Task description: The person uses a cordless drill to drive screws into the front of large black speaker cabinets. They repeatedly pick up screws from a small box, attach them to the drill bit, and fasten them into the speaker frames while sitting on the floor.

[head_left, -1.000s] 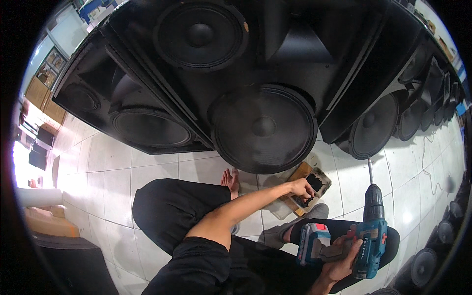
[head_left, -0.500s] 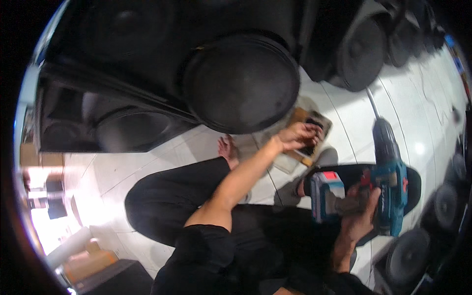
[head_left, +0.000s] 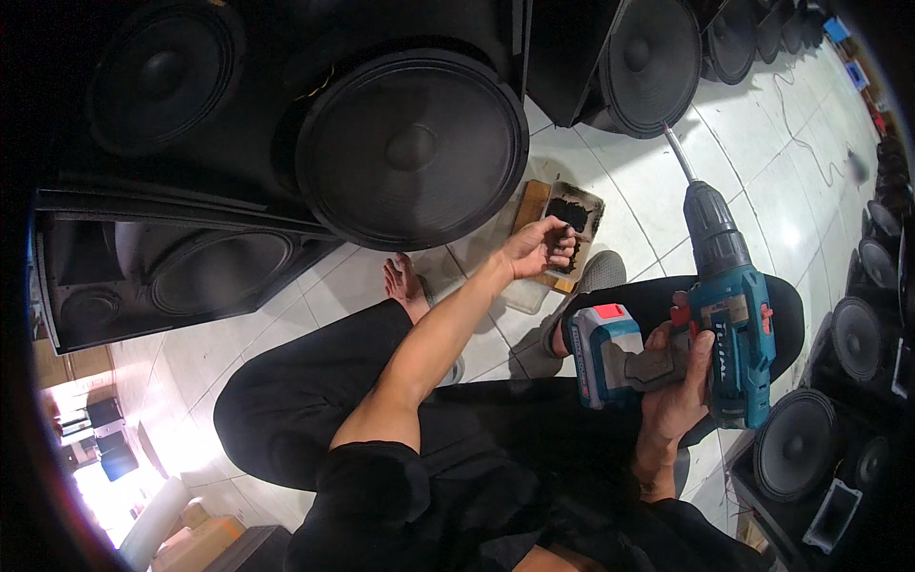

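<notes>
We're at the fastener-pick step: left hand (head_left: 536,250) pinched narrow in the small screw tray (head_left: 570,234), right hand (head_left: 679,381) gripping the cordless drill (head_left: 726,315); next, load the bit

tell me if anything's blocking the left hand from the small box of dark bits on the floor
Nothing visible blocks it. The left hand is already at the small box, fingers curled over its dark contents. The big speaker stands off to the side, and the right hand holds the drill clear of it.
</notes>
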A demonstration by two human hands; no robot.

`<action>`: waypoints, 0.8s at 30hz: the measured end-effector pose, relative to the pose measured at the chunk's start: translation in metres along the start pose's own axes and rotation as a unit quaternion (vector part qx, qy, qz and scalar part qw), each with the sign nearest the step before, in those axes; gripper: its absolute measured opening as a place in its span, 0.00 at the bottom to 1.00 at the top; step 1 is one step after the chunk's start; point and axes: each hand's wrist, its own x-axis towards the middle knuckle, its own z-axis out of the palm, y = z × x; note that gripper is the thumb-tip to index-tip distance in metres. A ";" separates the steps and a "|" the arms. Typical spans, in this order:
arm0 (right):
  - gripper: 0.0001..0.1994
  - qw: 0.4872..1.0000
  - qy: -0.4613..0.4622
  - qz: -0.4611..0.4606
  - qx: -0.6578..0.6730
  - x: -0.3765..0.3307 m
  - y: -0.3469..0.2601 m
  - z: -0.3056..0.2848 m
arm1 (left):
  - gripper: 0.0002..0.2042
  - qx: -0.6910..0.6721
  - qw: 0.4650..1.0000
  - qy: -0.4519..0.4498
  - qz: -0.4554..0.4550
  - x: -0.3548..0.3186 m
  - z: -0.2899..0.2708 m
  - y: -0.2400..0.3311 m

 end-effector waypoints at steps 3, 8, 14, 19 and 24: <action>0.20 1.000 0.007 -0.007 -0.001 0.001 0.000 0.002 | 0.12 -0.010 1.000 -0.002 0.005 0.004 -0.003 0.000; 0.20 0.999 -0.001 -0.019 0.035 0.003 0.004 -0.002 | 0.14 -0.008 1.000 -0.012 0.019 0.004 0.008 0.004; 0.21 1.000 -0.026 0.010 0.001 0.005 0.001 -0.003 | 0.09 0.040 0.998 -0.009 0.052 0.006 0.030 0.010; 0.21 0.998 -0.061 0.013 -0.018 0.005 -0.003 -0.005 | 0.08 0.128 0.979 0.001 0.159 -0.010 0.070 0.041; 0.24 0.994 -0.088 0.060 -0.006 0.003 -0.010 -0.002 | 0.07 0.214 0.951 0.025 0.223 -0.034 0.128 0.090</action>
